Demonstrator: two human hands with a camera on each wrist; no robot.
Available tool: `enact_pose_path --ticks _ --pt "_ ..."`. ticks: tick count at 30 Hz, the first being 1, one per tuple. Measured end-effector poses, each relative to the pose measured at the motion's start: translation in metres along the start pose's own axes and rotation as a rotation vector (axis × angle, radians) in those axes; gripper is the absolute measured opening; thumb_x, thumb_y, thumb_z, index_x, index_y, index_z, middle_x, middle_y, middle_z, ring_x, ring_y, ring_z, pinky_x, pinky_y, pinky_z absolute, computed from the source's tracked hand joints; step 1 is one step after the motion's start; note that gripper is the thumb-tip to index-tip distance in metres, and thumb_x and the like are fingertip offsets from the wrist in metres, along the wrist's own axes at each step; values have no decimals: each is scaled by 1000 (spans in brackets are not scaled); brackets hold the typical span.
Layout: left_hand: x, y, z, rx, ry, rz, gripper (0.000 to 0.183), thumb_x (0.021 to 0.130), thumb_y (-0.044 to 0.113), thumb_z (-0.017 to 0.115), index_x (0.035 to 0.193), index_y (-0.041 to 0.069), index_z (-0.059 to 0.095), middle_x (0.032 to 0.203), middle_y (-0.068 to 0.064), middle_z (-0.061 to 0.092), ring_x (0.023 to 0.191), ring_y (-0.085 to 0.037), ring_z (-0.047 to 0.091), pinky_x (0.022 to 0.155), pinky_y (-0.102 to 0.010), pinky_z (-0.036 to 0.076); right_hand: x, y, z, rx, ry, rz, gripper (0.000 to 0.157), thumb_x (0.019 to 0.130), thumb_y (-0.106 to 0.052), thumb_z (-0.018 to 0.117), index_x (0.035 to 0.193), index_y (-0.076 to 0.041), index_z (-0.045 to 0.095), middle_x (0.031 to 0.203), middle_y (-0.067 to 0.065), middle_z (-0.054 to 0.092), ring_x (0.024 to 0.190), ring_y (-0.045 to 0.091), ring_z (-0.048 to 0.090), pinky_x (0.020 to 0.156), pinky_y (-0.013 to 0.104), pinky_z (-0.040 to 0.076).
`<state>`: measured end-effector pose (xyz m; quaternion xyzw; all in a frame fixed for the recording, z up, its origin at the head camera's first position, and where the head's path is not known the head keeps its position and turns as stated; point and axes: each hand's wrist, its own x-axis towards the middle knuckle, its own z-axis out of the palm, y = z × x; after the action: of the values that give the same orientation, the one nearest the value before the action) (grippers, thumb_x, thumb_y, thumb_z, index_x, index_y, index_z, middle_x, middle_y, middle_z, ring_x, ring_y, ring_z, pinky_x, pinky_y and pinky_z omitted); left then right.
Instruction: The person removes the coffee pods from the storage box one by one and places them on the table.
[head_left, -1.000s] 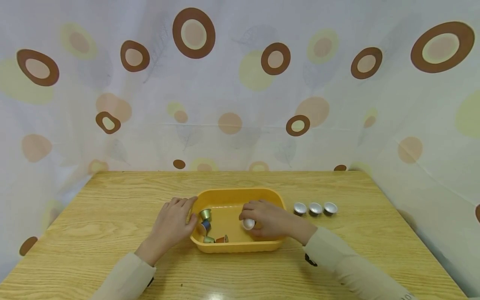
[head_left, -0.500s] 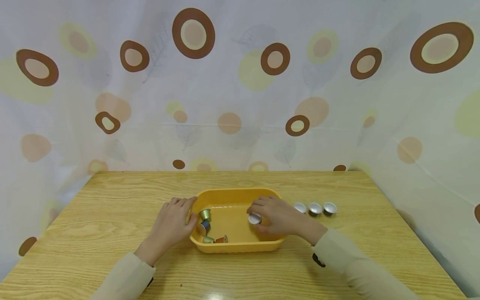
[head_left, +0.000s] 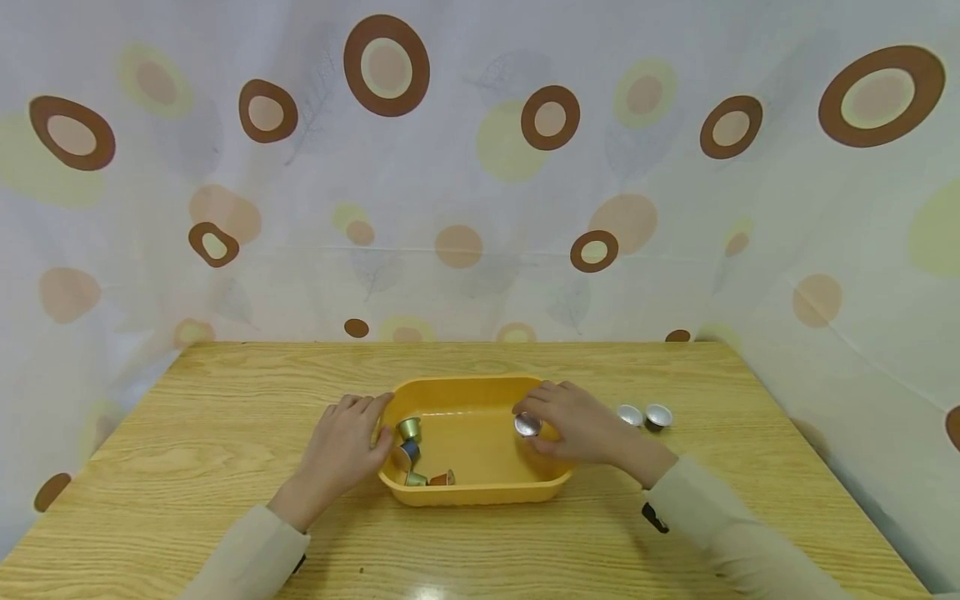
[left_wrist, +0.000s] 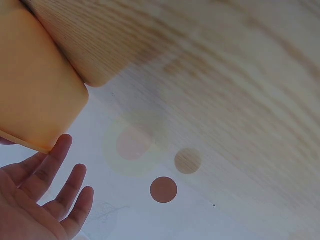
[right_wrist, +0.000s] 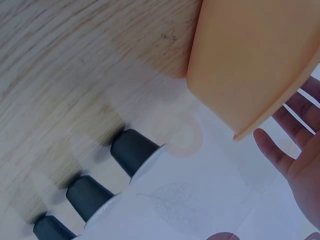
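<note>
My right hand (head_left: 572, 423) pinches a coffee capsule (head_left: 527, 424) with its silvery foil face towards me, at the right end of a yellow plastic basin (head_left: 483, 495). The capsule's body is hidden. In the right wrist view, thumb and fingers of the right hand (right_wrist: 302, 165) are beside the basin's rim, and the held capsule is out of sight. My left hand (head_left: 341, 450) rests on the basin's left rim. In the left wrist view, its fingers (left_wrist: 42, 175) are fairly straight and touch the rim. A green capsule (head_left: 409, 429), a blue capsule (head_left: 407, 454) and others lie inside at the left.
Black capsules (right_wrist: 134, 152) with pale lids stand in a row on the wooden table (head_left: 480, 550), right of the basin. My right hand and wrist hide part of that row in the head view. A patterned cloth (head_left: 465, 200) hangs behind and at the sides.
My right hand has moved right and slightly away from me with the capsule, towards the basin's right rim. It now covers the nearest capsule of the row. The left hand stays put.
</note>
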<state>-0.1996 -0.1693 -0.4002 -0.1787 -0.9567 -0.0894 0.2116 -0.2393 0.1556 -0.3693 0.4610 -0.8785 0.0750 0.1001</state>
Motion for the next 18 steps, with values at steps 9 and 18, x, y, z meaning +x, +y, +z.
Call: enact_pose_path --ticks 9,18 --pt "-1 0 0 1 -10 -5 41 83 23 56 121 7 57 102 -6 66 97 -26 58 82 -42 48 -9 7 -13 -26 45 38 28 81 -29 64 106 -15 61 98 -6 61 88 10 53 77 34 46" --pt "0 0 1 5 1 3 41 83 22 57 121 7 57 100 -5 66 96 -26 58 81 -42 48 -20 16 -24 -50 124 33 26 79 -25 66 102 -15 62 95 -5 62 85 11 55 73 34 46"
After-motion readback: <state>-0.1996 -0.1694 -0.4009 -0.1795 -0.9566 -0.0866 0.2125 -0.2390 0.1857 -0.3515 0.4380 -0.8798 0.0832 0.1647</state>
